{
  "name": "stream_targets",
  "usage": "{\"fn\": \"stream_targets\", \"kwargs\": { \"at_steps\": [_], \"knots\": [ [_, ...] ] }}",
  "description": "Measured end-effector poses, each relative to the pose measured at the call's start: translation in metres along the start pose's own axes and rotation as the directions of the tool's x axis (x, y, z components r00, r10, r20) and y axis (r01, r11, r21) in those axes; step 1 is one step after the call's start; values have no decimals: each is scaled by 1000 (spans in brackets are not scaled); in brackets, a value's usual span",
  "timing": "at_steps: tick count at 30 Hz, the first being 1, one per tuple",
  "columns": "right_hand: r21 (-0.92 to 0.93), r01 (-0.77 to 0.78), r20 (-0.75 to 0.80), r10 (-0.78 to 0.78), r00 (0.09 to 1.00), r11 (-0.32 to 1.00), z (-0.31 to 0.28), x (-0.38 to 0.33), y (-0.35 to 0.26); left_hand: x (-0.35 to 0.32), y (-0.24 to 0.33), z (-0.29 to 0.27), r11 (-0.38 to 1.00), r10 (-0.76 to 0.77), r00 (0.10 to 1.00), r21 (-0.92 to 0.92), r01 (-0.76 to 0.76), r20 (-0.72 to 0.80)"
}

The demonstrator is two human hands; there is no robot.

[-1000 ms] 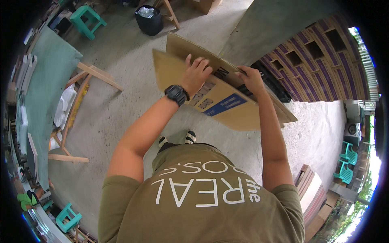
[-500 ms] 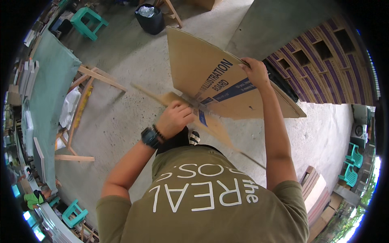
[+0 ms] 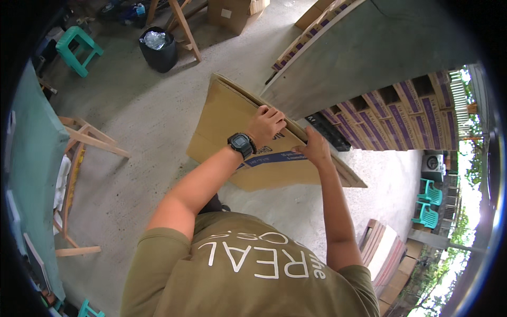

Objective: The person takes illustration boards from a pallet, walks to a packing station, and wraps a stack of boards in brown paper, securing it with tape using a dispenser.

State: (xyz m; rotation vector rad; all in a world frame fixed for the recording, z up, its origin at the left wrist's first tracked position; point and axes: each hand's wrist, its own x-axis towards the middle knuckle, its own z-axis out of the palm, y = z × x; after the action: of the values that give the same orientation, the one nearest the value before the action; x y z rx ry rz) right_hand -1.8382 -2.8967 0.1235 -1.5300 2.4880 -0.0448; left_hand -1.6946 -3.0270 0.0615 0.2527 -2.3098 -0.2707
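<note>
Before me stands a large flat sheet of brown cardboard [image 3: 216, 119] with dark blue print and a blue band, tilted, its layers pressed together along the upper edge. My left hand [image 3: 266, 126], below a black wristwatch [image 3: 241, 143], is closed over that edge near its middle. A little to the right, my right hand [image 3: 317, 149] grips the same edge, thumb on the near face and fingers over the far side. The hands cover part of the print. The sheet's lower part hangs over the concrete floor [image 3: 153, 127] in front of my body.
Stacked brown cartons [image 3: 393, 116] with purple bands stand at the right under a grey-green tabletop [image 3: 338, 58]. A green-covered table [image 3: 39, 158] on wooden legs runs along the left. Farther off are a black bin [image 3: 159, 55] and a green stool [image 3: 78, 48]. Boards [image 3: 383, 253] lie lower right.
My left hand has risen from a lower, blurred cardboard panel to the upper edge. The spread panels now lie together, and my right hand sits lower on the edge. The view has shifted rightward.
</note>
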Motion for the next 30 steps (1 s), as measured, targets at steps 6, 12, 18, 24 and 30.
{"fn": "stream_targets", "kwargs": {
  "at_steps": [6,12,18,24,30],
  "knots": [
    [14,-14,-20,14,1000,1000,23,40,11,20,-30,-37,956,-226,966,-219,196,-122],
    [101,43,-36,-39,999,994,-59,85,19,-102,-109,-103,714,-695,715,-184,676,-70],
    [219,142,-82,-127,989,965,-137,133,37,-196,-124,-133,508,-855,503,-11,861,-123],
    [35,194,-30,-193,981,980,-89,189,61,-216,-100,-98,171,-978,139,-222,960,-152],
    [-28,226,-89,-228,970,974,-34,242,77,-231,-55,-59,-41,-995,-57,-191,981,-78]
  ]
}}
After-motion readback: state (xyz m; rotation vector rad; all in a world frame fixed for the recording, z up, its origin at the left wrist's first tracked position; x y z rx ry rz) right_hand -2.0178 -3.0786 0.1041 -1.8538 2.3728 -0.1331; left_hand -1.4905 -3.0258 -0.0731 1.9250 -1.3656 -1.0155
